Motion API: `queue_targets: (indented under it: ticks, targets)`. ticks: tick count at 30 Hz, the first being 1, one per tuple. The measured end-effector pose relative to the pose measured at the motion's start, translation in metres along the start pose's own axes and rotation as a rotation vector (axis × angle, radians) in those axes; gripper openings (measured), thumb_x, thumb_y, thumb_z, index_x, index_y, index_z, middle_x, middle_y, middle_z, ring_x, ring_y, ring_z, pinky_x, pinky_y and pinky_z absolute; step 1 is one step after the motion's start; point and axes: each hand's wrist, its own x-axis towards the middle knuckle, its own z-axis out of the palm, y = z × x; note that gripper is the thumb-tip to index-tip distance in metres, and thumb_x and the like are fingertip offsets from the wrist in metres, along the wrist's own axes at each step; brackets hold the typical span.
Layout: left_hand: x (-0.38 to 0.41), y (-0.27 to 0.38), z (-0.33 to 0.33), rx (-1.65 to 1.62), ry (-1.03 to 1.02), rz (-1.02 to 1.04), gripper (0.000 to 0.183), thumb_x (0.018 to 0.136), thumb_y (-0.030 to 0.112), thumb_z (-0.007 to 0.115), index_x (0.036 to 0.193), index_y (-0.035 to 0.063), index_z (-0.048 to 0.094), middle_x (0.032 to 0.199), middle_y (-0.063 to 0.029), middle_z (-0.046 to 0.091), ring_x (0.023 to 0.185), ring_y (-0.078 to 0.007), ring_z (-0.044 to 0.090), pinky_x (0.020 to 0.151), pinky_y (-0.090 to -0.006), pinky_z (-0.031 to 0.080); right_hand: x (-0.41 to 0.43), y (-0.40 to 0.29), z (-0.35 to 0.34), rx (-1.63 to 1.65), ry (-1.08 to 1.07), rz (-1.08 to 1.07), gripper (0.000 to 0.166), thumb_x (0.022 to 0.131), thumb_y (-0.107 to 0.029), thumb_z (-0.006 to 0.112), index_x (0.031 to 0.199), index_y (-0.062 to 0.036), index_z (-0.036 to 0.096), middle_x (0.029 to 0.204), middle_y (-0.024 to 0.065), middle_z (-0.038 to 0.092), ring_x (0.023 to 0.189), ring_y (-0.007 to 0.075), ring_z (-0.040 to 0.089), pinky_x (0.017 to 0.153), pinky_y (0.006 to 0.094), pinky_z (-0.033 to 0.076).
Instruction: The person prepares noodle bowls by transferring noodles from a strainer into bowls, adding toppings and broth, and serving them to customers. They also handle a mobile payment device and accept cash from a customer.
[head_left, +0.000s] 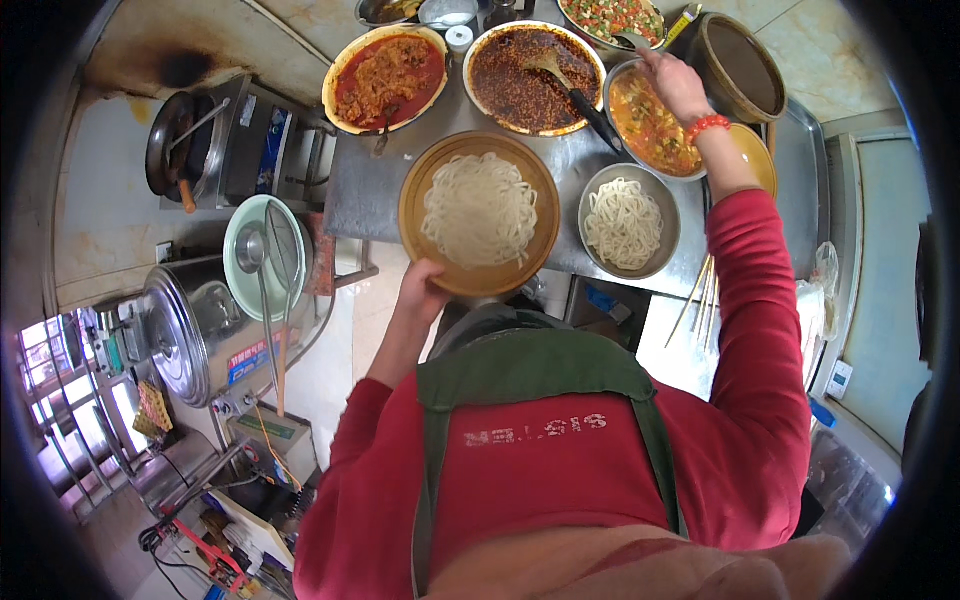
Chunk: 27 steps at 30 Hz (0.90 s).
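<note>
My left hand (425, 287) grips the near rim of a round brown bowl (550, 247) that holds pale noodles (480, 210). Up at the right, my right hand (675, 82) is shut on the handle of a metal spoon (632, 41), whose head is at the rim of a bowl of chopped vegetables (611, 16). Beneath that hand lies a bowl of orange-red soup or sauce with vegetables (649, 135). A grey bowl (673, 244) with more noodles (624, 223) stands on the metal counter, right of the brown bowl.
Along the back of the steel counter (367, 206) stand a basin of red sauce (390, 79) and a basin of dark chili oil (517, 90) with a black-handled ladle (589, 112). A brown crock (776, 101) is at right. Left are a green basin (234, 289), a lidded steel pot (176, 337) and a wok (161, 154).
</note>
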Motion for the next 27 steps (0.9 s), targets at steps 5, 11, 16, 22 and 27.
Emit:
queue_targets:
  ticks: [5,11,16,22,27]
  targets:
    - [-0.022,0.026,0.024,-0.03,-0.143,0.13,0.063,0.066,0.011,0.048,0.127,0.0008,0.033,0.126,-0.0134,0.043,0.116,-0.0283,0.042,0.099,-0.0413,0.032,0.014,0.004,-0.063,0.224,-0.002,-0.011,0.032,0.088,-0.03,0.044,0.108,-0.0075,0.055,0.075,0.0174,0.059,0.066,0.0308,0.057,0.062,0.0369,0.046]
    - [0.007,0.045,0.057,-0.067,-0.182,0.21,0.059,0.072,0.017,0.046,0.127,0.0009,0.033,0.126,-0.0132,0.043,0.116,-0.0266,0.042,0.098,-0.04,0.032,0.037,0.037,-0.02,0.624,0.12,0.352,0.038,0.09,-0.03,0.042,0.113,-0.0019,0.051,0.065,0.0087,0.058,0.055,0.0154,0.055,0.057,0.0279,0.046]
    - [0.018,0.055,0.075,-0.021,-0.121,0.198,0.056,0.075,0.024,0.046,0.126,0.0039,0.035,0.124,-0.0103,0.045,0.115,-0.025,0.043,0.097,-0.0402,0.032,0.036,0.014,0.021,1.226,0.313,0.528,0.031,0.093,-0.024,0.037,0.094,0.0029,0.053,0.063,0.0051,0.057,0.05,0.0106,0.052,0.046,0.0238,0.044]
    - [0.031,0.056,0.098,0.051,0.001,0.179,0.056,0.073,0.029,0.05,0.124,0.0081,0.038,0.123,-0.0081,0.046,0.113,-0.0247,0.044,0.095,-0.0425,0.033,0.034,-0.008,0.036,1.414,0.411,0.545,0.028,0.093,-0.022,0.039,0.104,0.0026,0.049,0.065,0.0059,0.058,0.05,0.0099,0.051,0.045,0.0223,0.044]
    - [0.038,0.052,0.115,0.07,0.02,0.151,0.058,0.072,0.032,0.052,0.124,0.0104,0.038,0.124,-0.0074,0.046,0.113,-0.0247,0.045,0.093,-0.0427,0.035,0.027,-0.018,0.051,1.522,0.399,0.575,0.03,0.093,-0.021,0.039,0.113,-0.0004,0.045,0.065,0.0065,0.057,0.051,0.0104,0.052,0.045,0.022,0.044]
